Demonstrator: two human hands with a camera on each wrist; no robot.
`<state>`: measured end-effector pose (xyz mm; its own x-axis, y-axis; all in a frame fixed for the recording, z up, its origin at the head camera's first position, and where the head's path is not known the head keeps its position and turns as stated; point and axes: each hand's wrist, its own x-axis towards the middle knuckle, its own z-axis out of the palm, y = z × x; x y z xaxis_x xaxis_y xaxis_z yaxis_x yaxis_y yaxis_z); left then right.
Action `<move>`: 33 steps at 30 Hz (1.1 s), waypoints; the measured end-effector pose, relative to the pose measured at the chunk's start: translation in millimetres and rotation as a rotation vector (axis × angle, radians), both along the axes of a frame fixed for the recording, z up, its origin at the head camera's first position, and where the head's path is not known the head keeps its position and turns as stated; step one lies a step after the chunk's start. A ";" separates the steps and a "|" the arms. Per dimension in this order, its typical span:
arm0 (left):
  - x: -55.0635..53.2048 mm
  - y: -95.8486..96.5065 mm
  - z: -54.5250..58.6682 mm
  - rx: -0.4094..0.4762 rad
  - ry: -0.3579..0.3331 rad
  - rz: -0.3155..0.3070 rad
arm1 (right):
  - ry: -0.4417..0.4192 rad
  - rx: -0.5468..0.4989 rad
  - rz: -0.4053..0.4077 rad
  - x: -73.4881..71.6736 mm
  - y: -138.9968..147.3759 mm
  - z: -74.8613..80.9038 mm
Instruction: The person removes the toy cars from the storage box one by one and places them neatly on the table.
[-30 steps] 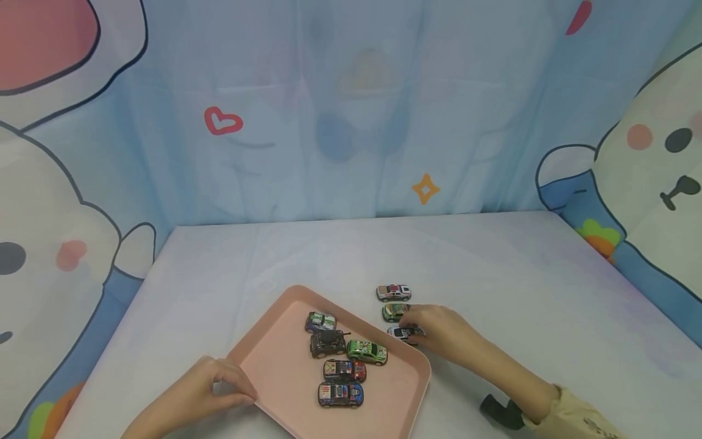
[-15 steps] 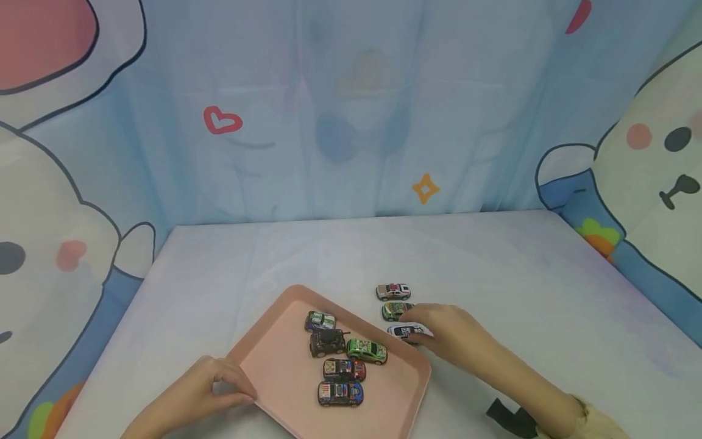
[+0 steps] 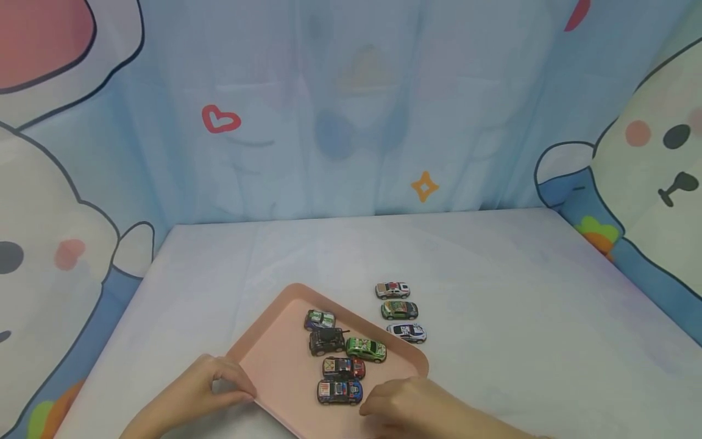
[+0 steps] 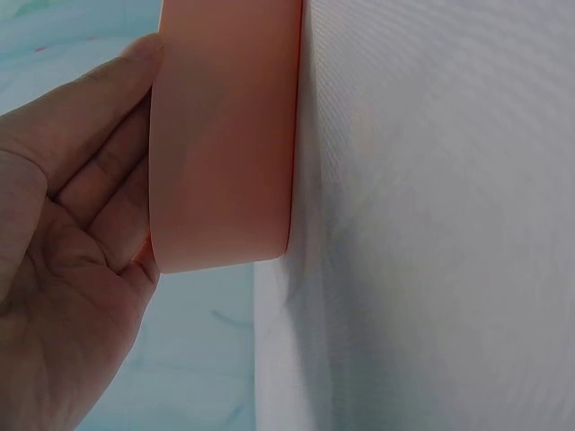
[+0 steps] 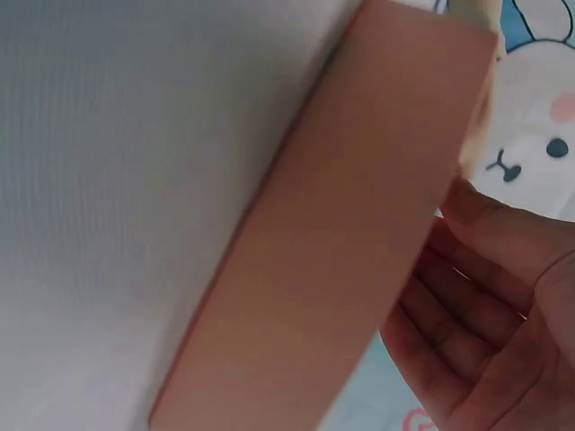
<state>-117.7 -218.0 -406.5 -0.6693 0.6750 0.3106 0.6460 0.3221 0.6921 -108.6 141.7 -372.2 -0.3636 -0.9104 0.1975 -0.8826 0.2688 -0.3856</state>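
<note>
A pink tray [image 3: 274,390] lies at an angle on the white table. My left hand [image 3: 204,390] pinches its left rim; the left wrist view shows the thumb and fingers at the tray's outer wall [image 4: 225,135]. In the tray sit several toy cars: a dark blue one [image 3: 340,392], a black and red one [image 3: 343,367], a black one with a gun-like top [image 3: 326,341], a green one [image 3: 366,349] and a white-green one [image 3: 320,319]. My right hand [image 3: 417,405] reaches over the right side, fingers beside the dark blue car. Its fingertips are partly hidden by the tray wall [image 5: 332,224].
Beyond the tray's upper right rim stand three toy cars in a column: white-red [image 3: 392,290], dark green [image 3: 399,310] and white-blue [image 3: 407,332], the last close to the rim. A blue cartoon-print curtain [image 3: 307,152] hangs behind the table [image 3: 521,292].
My right hand has let go of the white-blue toy car beside the tray and moved down and left over the tray. The left hand has stayed at the rim.
</note>
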 end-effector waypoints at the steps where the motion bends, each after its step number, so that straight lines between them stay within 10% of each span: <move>1: -0.1 0.1 0.1 0.002 0.003 -0.001 | -0.018 -0.004 0.015 2.0 -2.8 -3.7; 5: 0.1 0.2 0.5 0.001 0.003 -0.001 | -0.072 0.017 0.014 9.9 -13.4 -15.5; 12: 1.3 -0.4 1.0 -0.014 -0.040 0.015 | 0.074 0.075 -0.008 17.0 -24.3 -26.3; 33: 1.0 0.1 0.5 0.010 -0.015 0.010 | 0.085 0.072 -0.032 23.1 -26.2 -23.2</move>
